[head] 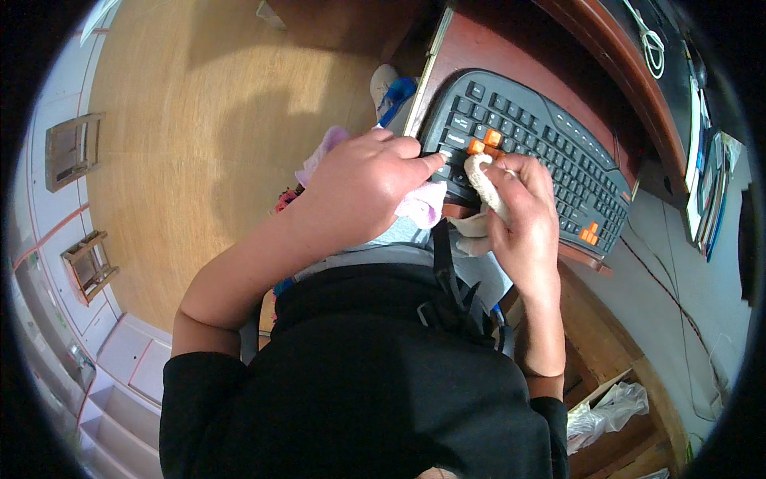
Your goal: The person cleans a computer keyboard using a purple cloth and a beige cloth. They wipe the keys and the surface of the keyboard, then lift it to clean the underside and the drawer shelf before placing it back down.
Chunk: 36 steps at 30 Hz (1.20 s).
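Note:
A black keyboard with a few orange keys lies at a slant in front of me. My left hand grips a pale pink cloth, which shows on both sides of it. One of its digits presses on the keys at the keyboard's left end. Pinched in my right hand is a cream-white cloth. Its folded tip touches the keyboard close to the orange keys, and the rest hangs over the near edge. My right hand hides some of the middle keys.
The keyboard rests on a reddish-brown desk tray, below a curved desktop edge. A coiled white cable and upright books are at right. Lower right, a plastic bag sits in a wooden compartment. Two wooden stools stand left.

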{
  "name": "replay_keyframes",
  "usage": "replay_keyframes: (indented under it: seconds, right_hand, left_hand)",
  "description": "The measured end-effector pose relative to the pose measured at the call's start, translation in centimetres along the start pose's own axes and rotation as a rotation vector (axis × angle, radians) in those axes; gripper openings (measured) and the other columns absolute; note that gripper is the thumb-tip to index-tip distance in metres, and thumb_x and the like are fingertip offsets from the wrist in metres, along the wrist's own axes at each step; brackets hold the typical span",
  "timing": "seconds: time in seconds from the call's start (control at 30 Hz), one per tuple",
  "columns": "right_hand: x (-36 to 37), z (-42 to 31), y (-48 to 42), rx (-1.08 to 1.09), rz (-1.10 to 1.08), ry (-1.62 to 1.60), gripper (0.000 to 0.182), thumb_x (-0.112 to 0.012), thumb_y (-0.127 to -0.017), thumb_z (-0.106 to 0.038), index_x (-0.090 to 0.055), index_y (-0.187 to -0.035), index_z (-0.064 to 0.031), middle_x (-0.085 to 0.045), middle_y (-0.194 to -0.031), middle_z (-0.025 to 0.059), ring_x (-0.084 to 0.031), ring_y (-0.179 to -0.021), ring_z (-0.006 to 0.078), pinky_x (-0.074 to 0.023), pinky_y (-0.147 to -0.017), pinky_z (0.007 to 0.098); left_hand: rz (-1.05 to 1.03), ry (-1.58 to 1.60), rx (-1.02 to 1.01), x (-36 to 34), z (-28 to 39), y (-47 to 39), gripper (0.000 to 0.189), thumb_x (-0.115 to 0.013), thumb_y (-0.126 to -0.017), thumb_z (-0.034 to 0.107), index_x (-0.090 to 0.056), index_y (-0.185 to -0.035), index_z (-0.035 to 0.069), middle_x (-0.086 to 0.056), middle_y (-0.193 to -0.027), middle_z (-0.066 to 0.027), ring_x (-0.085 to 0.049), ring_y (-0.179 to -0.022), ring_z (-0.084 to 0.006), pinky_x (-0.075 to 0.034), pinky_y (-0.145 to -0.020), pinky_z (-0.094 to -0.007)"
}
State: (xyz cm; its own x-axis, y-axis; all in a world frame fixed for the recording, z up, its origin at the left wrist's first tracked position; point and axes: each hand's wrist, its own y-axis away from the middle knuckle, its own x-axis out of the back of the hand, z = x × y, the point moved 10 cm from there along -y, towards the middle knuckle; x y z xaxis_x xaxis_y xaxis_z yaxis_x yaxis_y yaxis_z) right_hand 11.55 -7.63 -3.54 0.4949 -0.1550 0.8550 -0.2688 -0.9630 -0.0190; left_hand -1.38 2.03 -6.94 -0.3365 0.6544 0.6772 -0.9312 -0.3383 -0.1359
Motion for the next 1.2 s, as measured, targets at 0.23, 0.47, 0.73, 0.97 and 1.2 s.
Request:
replay_keyframes:
  seconds: [0.23, 0.47, 0.73, 0.97, 1.2]
  right_hand:
    - [-2.1, -3.1, -2.6, 0.085, -0.006, 0.120, 0.039, -0.071, -0.075, 0.012, -0.076, -0.112, -0.0007, -0.068, -0.117, 0.0129, -0.064, -0.104, 0.0353, -0.0554, -0.090, 0.0438]
    - [-0.9, -1.1, -1.1, 0.045, 0.010, 0.168, 0.041, -0.073, -0.076, 0.012, -0.077, -0.114, -0.0015, -0.068, -0.116, 0.0143, -0.065, -0.106, 0.0349, -0.0564, -0.090, 0.0439]
    - [-1.8, -3.0, -2.1, 0.107, 0.032, 0.126, 0.037, -0.072, -0.076, 0.011, -0.076, -0.110, -0.0019, -0.068, -0.114, 0.0133, -0.064, -0.103, 0.0353, -0.0558, -0.089, 0.0432]
    - [-0.2, 0.2, 0.0, 0.011, 0.021, 0.118, 0.053, -0.068, -0.070, 0.015, -0.076, -0.119, -0.0014, -0.067, -0.120, 0.0161, -0.064, -0.113, 0.0376, -0.0542, -0.099, 0.0446]
    - [4.2, 5.9, 6.1, -0.243, 0.106, 0.077, 0.045, -0.066, -0.077, 0.016, -0.076, -0.118, 0.0006, -0.068, -0.115, 0.0153, -0.065, -0.109, 0.0364, -0.0533, -0.098, 0.0417]
  left_hand:
    - [-0.058, -0.005, 0.054, -0.4, -0.3, -0.1, 0.048, -0.065, -0.081, -0.001, -0.076, -0.128, 0.003, -0.072, -0.106, -0.0139, -0.069, -0.106, -0.0376, -0.051, -0.102, -0.0484]
    - [-0.045, -0.009, 0.055, -0.5, -0.4, 0.1, 0.052, -0.065, -0.081, -0.001, -0.075, -0.132, 0.004, -0.072, -0.108, -0.0136, -0.068, -0.106, -0.0375, -0.051, -0.098, -0.0477]
    - [-0.010, -0.047, 0.018, -0.5, -0.4, 0.0, 0.046, -0.066, -0.085, 0.003, -0.078, -0.129, 0.009, -0.071, -0.100, -0.0090, -0.069, -0.098, -0.0339, -0.051, -0.083, -0.0461]
    - [-0.009, -0.092, 0.031, -0.4, -0.1, 0.0, 0.050, -0.070, -0.079, -0.002, -0.078, -0.127, 0.008, -0.069, -0.100, -0.0100, -0.067, -0.096, -0.0342, -0.052, -0.089, -0.0473]
    - [0.000, -0.270, -0.104, 0.0, 2.6, -1.3, 0.038, -0.072, -0.084, 0.012, -0.083, -0.120, 0.014, -0.064, -0.094, -0.0062, -0.066, -0.090, -0.0278, -0.051, -0.079, -0.0414]
